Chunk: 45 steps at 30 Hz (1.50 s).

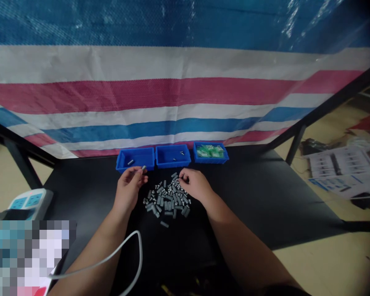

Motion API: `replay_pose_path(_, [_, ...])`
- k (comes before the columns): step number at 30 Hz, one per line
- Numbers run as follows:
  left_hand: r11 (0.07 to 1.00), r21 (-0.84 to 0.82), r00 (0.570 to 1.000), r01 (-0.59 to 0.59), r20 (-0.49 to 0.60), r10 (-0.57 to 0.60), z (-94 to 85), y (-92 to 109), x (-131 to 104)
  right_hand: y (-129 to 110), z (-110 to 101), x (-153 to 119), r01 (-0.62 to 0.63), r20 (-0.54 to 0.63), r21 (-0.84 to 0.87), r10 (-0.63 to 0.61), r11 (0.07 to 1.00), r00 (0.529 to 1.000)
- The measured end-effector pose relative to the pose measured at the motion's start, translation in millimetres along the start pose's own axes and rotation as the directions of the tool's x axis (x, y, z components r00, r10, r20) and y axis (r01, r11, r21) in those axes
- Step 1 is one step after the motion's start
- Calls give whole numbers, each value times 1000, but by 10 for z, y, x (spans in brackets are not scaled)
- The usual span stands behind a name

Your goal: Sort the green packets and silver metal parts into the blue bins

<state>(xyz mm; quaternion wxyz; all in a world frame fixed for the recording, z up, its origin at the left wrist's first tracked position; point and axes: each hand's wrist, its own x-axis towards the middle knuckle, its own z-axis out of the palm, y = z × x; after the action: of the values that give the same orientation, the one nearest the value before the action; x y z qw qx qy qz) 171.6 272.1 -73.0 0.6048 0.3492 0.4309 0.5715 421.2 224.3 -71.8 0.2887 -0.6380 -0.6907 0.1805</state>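
Note:
My left hand [130, 185] is raised just in front of the left blue bin, its thumb and fingers pinching a small grey cylindrical piece [144, 167]. One similar piece [130, 162] lies inside the left blue bin [137, 168]. At the upper right edge of a pile of small parts [168, 199], my right hand [195, 183] has its fingers curled together. What they hold, if anything, is too small to tell. Grey cylinders and shiny screws are mixed in that pile, and one loose grey cylinder [164, 224] lies in front of it.
The middle blue bin [173, 165] contains a few small screws. Green-and-clear packets [210, 151] fill the right blue bin [211, 160]. A white cable [139, 250] loops over my left forearm. A power strip [33, 202] sits at the left of the black table [249, 197]; striped sheeting [172, 94] hangs behind.

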Motion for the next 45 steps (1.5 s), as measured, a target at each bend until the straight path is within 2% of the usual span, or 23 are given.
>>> replay_pose_path(3, [998,-54,999,-29,-43,27,-17,51,18,-14,-5,-5,6,-2,-3,-6,1000,1000])
replay_pose_path(6, [999,-51,999,-13,-30,11,-24,94,4,-17,-8,-2,9,9,-4,-9,1000,1000])
replay_pose_path(11, [1000,-18,997,-2,80,3,-2,135,-64,-7,5,0,11,16,-19,-11,1000,1000])
replay_pose_path(16, [999,32,991,5,134,-9,24,144,-118,-15,1,-6,21,16,-22,-21,1000,1000])
replay_pose_path(21, [984,159,969,-84,242,44,30,107,-153,-53,-14,-7,77,-80,97,-69,992,994])
replay_pose_path(25, [905,357,925,-232,368,92,24,79,-202,-83,-18,-15,110,-155,237,-74,965,985])
replay_pose_path(29, [724,568,878,-391,467,107,1,59,-220,-52,6,8,81,-228,325,-5,942,974])
replay_pose_path(32, [630,641,861,-439,499,93,-18,39,-198,1,34,50,75,-281,413,48,908,958])
replay_pose_path(35, [602,665,857,-442,511,64,-29,26,-177,39,57,85,104,-301,476,51,873,952])
replay_pose_path(39, [568,669,838,-480,541,71,-27,32,-177,27,61,85,172,-288,500,-24,849,957])
replay_pose_path(45, [554,657,820,-512,566,87,-21,43,-186,-62,-33,29,244,-334,378,-114,893,936])
